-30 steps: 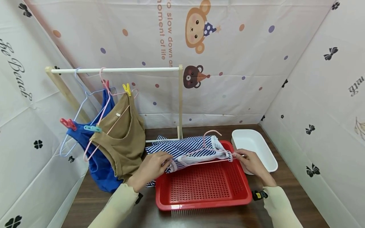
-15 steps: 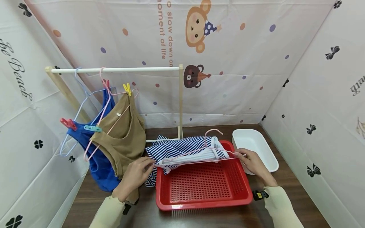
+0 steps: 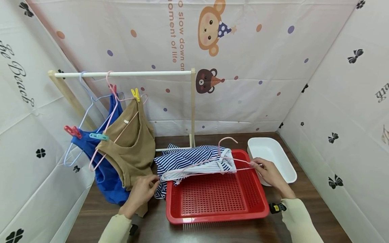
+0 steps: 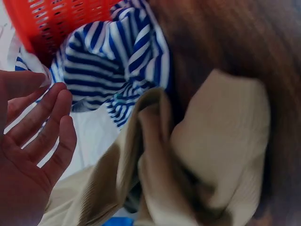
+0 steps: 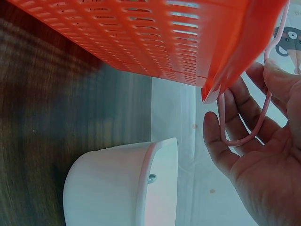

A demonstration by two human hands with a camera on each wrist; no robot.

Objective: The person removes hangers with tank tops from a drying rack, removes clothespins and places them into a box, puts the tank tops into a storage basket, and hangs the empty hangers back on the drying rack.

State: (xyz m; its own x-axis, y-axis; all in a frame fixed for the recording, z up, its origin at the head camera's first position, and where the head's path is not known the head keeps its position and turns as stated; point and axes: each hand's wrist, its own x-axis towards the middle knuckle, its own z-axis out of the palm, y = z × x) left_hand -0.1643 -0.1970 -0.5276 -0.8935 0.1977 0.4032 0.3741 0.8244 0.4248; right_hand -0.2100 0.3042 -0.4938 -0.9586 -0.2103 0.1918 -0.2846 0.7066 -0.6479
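A navy-and-white striped top (image 3: 188,158) lies across the back left of a red basket (image 3: 212,217), partly hanging over its left side. The pink hanger (image 3: 228,139) runs along its white-edged opening, hook upward. My left hand (image 3: 140,193) pinches the top's edge at the hanger's left end; thumb and forefinger meet on the white trim in the left wrist view. With my right hand (image 3: 268,172) I hold the bare right end of the hanger, over the basket's right rim. The right wrist view shows the pink loop (image 5: 244,140) lying among those fingers.
At left stands a rack with a white rail (image 3: 158,74). A blue top (image 3: 109,189) and a khaki tank top (image 3: 133,158) hang there, clipped with clothespins (image 3: 99,137). A white tub (image 3: 270,153) sits at right, with a small object inside. Printed cloth walls enclose the table.
My left hand has moved left and slightly down, drawing the top's edge along the hanger to its left end. The hanger's right end is now bare. My right hand stays nearly in place.
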